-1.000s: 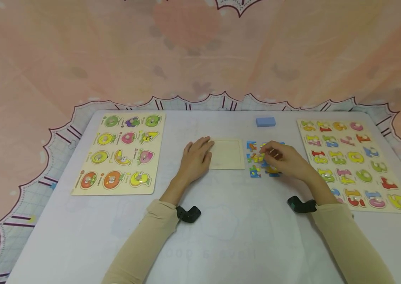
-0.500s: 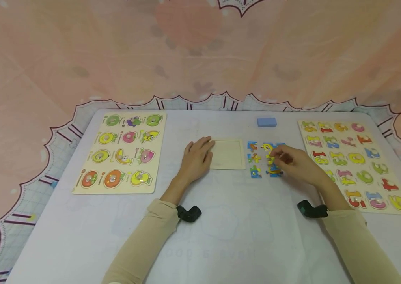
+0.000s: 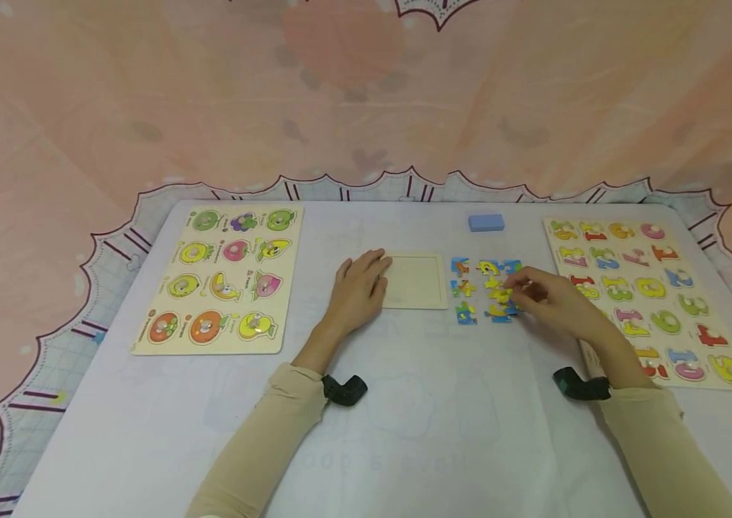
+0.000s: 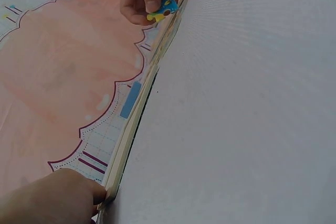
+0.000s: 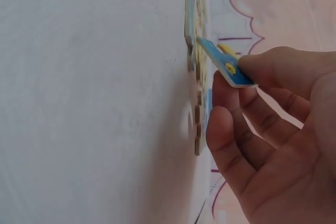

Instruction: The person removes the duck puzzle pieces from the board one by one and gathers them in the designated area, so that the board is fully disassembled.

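My left hand [image 3: 355, 291] rests on the left side of a shallow wooden puzzle tray [image 3: 414, 282], fingers extended over its edge; in the left wrist view its thumb [image 4: 98, 191] touches the rim. Between thumb and fingers, my right hand [image 3: 550, 298] pinches a blue and yellow jigsaw piece [image 5: 223, 66], held tilted just over other pieces. Those laid-out pieces sit right of the tray: a left column [image 3: 466, 313] stands slightly apart from a larger group [image 3: 490, 267], partly covered by the right fingertips.
At the left lies a fruit peg board [image 3: 229, 316]. A number board [image 3: 663, 295] is at the right, partly under the right forearm in the head view. Behind the loose pieces is a blue block [image 3: 486, 223]. Patterned cloth [image 3: 366, 129] hangs beyond the table.
My right hand has moved right and slightly towards me across the jigsaw pieces, uncovering more of the group. The left hand has stayed on the tray.
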`<state>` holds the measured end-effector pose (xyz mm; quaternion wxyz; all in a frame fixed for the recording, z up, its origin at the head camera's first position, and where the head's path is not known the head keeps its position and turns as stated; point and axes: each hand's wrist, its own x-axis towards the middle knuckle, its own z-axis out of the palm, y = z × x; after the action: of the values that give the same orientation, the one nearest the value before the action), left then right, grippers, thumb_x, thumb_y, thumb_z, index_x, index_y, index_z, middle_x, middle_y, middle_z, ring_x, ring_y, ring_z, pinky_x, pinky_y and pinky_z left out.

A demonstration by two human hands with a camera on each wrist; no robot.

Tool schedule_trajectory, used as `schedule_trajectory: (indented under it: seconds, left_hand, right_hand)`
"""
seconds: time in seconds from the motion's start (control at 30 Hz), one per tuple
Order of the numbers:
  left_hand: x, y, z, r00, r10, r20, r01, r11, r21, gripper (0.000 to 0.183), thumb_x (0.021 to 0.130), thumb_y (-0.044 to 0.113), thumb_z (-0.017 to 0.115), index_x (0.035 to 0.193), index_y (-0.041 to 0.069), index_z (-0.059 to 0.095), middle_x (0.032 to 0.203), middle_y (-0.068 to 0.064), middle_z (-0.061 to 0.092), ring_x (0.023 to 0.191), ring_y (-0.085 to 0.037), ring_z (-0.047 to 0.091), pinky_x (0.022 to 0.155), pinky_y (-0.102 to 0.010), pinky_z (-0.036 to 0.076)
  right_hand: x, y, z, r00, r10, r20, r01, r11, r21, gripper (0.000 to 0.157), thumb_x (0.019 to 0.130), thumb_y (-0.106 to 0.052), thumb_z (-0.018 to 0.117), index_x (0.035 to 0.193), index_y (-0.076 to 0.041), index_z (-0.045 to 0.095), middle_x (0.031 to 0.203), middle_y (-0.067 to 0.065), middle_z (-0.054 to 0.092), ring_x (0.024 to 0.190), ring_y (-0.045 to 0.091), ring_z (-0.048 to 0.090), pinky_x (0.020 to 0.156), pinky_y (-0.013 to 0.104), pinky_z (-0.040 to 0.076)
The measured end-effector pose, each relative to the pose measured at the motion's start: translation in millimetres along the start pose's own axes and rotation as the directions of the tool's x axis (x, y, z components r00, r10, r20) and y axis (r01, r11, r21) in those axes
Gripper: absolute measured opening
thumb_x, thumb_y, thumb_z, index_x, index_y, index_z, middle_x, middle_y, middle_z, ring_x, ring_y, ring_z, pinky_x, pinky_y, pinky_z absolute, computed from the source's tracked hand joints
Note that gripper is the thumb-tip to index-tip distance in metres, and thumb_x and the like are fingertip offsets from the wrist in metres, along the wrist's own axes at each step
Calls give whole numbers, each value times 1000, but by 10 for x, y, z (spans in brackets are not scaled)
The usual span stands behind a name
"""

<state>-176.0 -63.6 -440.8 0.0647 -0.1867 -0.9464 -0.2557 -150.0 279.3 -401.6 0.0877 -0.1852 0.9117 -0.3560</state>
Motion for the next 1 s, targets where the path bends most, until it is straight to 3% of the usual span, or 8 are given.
schedule_trajectory:
  seconds: [0.67, 1.0]
  left_hand:
    - [-5, 0, -6, 1000, 4, -1, -4, 1000, 1, 39, 97, 17, 46, 135, 11, 52, 146, -6, 45, 139, -22, 36, 115, -52, 20]
    - [-6, 10, -15, 1000, -1, 1, 1, 1000, -11, 39, 97, 17, 46, 135, 11, 52, 146, -6, 44, 139, -22, 35, 115, -52, 19]
  right_hand:
    - [-91, 53, -96, 996, 76, 46, -77, 997, 19, 21, 95, -25, 57, 113, -15, 58, 107, 7, 63, 85, 18, 56, 61, 23, 50]
    - [-111, 100, -117, 997, 66, 47, -66, 998, 2, 20, 94, -22, 58, 112, -12, 59, 101, 8, 63, 80, 15, 55, 60, 24, 49]
